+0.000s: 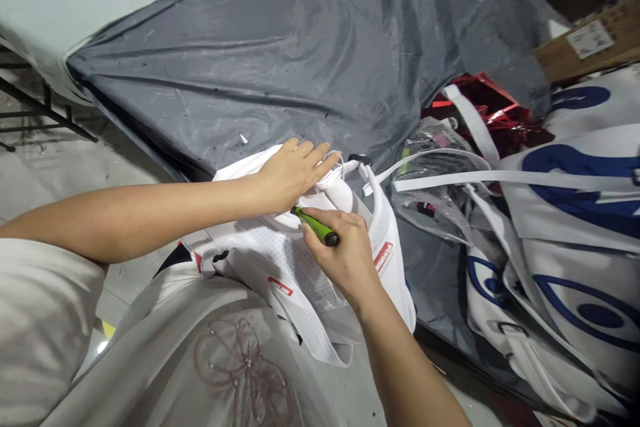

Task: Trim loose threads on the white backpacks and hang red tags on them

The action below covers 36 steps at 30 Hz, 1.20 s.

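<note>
A white backpack [350,293] with mesh straps and small red labels lies across my lap and the near edge of the grey-covered table. My left hand [295,173] rests flat on its upper part, fingers stretched out over the white fabric. Close below it, my right hand [340,247] is closed around a green-and-black handled tool [320,227]. The tool's tip points up and left toward the fabric under my left hand; its working end is hidden, so I cannot tell its exact kind. A black buckle [360,159] sits on a strap beyond my fingers.
Several white bags with blue eye-like prints [585,300] are piled at the right, their loose straps reaching toward me. Clear plastic bags [435,180] and red shiny wrapping [490,103] lie beside them. Grey sheeting [280,53] covers the table; a cardboard box [585,47] stands far right.
</note>
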Each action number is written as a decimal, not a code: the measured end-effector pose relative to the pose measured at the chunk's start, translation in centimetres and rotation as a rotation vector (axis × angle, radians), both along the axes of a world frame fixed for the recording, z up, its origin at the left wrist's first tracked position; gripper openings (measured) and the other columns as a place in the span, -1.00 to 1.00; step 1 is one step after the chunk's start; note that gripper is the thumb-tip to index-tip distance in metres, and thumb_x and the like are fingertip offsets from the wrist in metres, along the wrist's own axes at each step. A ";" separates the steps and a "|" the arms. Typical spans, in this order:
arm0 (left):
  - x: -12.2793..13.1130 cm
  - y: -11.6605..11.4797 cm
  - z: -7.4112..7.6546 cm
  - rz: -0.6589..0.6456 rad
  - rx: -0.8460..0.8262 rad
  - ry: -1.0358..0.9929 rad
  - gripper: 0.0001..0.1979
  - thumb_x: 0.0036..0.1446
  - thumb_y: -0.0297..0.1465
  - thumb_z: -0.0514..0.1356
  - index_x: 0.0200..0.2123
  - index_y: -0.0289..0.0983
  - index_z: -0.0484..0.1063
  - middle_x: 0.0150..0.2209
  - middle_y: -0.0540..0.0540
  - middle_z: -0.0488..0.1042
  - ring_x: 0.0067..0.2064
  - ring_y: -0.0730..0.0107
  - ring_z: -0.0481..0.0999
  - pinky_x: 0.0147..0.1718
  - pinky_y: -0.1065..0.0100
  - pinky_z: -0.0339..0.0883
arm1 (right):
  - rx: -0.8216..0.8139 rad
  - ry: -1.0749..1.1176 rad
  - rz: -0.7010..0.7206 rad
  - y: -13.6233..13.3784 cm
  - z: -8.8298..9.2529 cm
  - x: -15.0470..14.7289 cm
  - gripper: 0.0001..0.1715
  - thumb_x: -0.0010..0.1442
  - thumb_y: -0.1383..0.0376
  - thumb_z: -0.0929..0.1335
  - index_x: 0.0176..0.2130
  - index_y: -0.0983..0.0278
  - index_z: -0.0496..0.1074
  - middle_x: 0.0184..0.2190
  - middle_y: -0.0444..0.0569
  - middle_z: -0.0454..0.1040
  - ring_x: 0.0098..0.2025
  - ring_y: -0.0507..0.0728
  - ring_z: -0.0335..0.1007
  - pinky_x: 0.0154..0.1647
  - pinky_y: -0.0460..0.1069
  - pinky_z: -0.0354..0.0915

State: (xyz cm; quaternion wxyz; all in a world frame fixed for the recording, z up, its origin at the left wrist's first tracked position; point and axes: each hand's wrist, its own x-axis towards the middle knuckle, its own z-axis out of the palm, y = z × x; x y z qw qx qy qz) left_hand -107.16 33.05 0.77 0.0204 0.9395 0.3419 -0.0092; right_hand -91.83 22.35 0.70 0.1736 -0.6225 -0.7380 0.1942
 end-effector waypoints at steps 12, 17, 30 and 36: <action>-4.0 -1.7 1.8 0.223 -0.083 0.180 0.34 -0.07 -0.23 0.45 0.44 -0.05 -0.55 0.47 -0.32 -0.58 0.41 -0.35 -0.11 0.03 -0.18 0.35 | 0.123 0.253 0.007 -0.5 -1.6 -2.4 -0.71 0.24 0.25 0.35 -0.08 0.19 0.59 -0.17 0.00 0.64 -0.13 0.20 0.53 -0.01 0.12 0.25; -3.9 -1.9 1.2 0.286 -0.097 0.182 0.25 -0.01 -0.36 0.40 0.44 -0.02 -0.50 0.48 -0.37 -0.38 0.26 -0.26 0.21 -0.06 -0.05 0.46 | 0.153 0.296 0.011 -0.2 -2.4 -2.6 -0.71 0.23 0.26 0.35 -0.08 0.22 0.59 -0.15 0.03 0.63 -0.12 0.23 0.54 0.01 0.14 0.26; -5.2 -0.3 3.0 0.237 -0.339 0.210 0.20 0.05 -0.49 0.27 0.41 0.02 -0.64 0.47 -0.30 -0.58 0.31 -0.15 0.22 0.02 0.17 0.38 | 0.159 0.305 -0.006 -0.1 -2.3 -2.6 -0.68 0.20 0.25 0.36 -0.07 0.23 0.60 -0.19 0.04 0.64 -0.16 0.25 0.54 0.02 0.17 0.29; -5.6 -0.1 2.2 0.345 -0.329 0.181 0.19 0.10 -0.47 0.25 0.39 0.01 -0.71 0.42 -0.43 -0.15 0.10 -0.05 0.49 -0.15 0.24 0.41 | 0.156 0.245 -0.011 -0.4 -2.4 -2.9 -0.66 0.21 0.27 0.38 -0.02 0.22 0.60 -0.25 0.03 0.63 -0.17 0.24 0.53 0.06 0.17 0.25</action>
